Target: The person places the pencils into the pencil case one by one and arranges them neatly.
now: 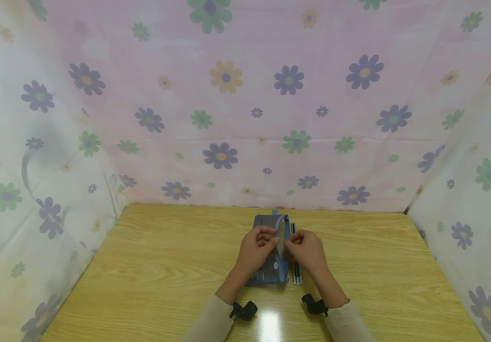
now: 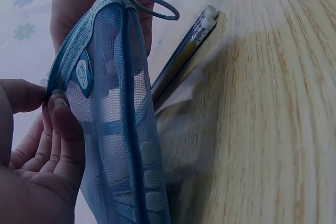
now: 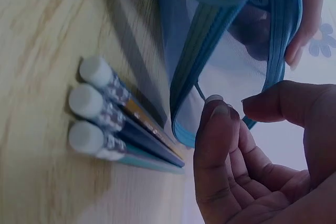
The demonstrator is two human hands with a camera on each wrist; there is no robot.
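Note:
A blue mesh pencil case [image 1: 276, 275] with a zipper stands in front of me, its mouth spread apart. My left hand [image 1: 255, 249] pinches the zipper edge on its left side between thumb and forefinger, beside a small oval label [image 2: 82, 73]. At the right side of the mouth, my right hand [image 1: 309, 249] has thumb and forefinger drawn together at the case's edge. A ring-shaped zipper pull [image 2: 160, 8] hangs at the near end. Three pencils [image 3: 94, 103] with white erasers lie side by side on the table, just right of the case.
The case and pencils are on a wood-grain table [image 1: 164, 266]. Flower-printed cloth [image 1: 236, 123] hangs behind and at both sides. A black wrist camera [image 1: 245, 311] is on the left forearm, another [image 1: 312, 304] on the right.

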